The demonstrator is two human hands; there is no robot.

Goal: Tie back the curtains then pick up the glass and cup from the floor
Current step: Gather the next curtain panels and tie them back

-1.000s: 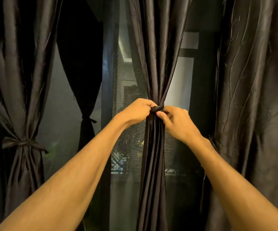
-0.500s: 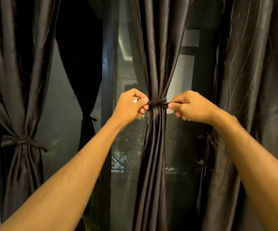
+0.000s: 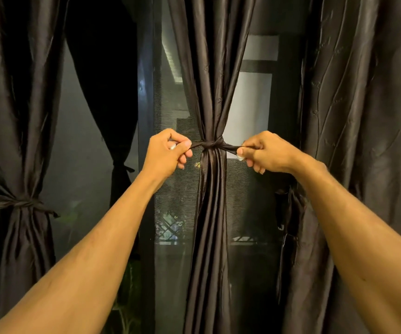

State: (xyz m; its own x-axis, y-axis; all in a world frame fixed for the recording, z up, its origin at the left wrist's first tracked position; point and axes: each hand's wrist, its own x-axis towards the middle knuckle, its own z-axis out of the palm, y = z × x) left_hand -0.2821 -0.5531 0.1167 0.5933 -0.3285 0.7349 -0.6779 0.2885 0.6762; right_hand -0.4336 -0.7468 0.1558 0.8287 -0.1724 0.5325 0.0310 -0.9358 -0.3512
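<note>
A: Hands, 2, nearest item. Left hand (image 3: 168,150) was closed in a fist, thumb and forefinger pinched on 1 end of the tie-back (image 3: 212,144). Right hand (image 3: 263,153) was closed likewise on the other end. Both ends were drawn taut, outward, level.

B: Step in hand?

A: Judged as cinching the knot on the middle curtain (image 3: 210,92), gathered into 1 bundle at the tie. Next move probably called for release of both ends once the knot held, then attention to the right curtain (image 3: 363,116), hanging loose.

B: Further back?

A: Left curtain (image 3: 19,116), already bound by its own tie (image 3: 22,204). Window glass (image 3: 86,141) behind all 3. Glass and cup: floor not in view, neither visible.
</note>
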